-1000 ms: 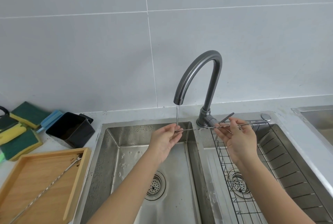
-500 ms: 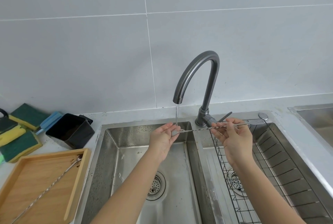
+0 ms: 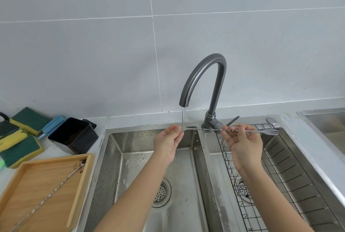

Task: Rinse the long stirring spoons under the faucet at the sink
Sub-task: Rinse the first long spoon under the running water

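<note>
I hold a long twisted steel stirring spoon (image 3: 207, 129) level across the sink divider. My left hand (image 3: 168, 143) pinches its bowl end right under the thin water stream from the dark grey faucet (image 3: 203, 78). My right hand (image 3: 244, 145) grips the shaft further right, and the small fork end (image 3: 270, 132) sticks out past my fingers. A second stirring spoon (image 3: 50, 194) lies slanted in the wooden tray (image 3: 78, 190), with brown residue at its bowl end.
The double steel sink has a left basin (image 3: 130, 157) with a drain strainer and a right basin holding a black wire rack (image 3: 248, 203). A black square container (image 3: 74, 136) and several green-yellow sponges (image 3: 20, 147) sit on the counter at left.
Both hands stay at the faucet with the spoon. The fork end now shows clearly beyond my right hand; the hands have shifted only slightly.
</note>
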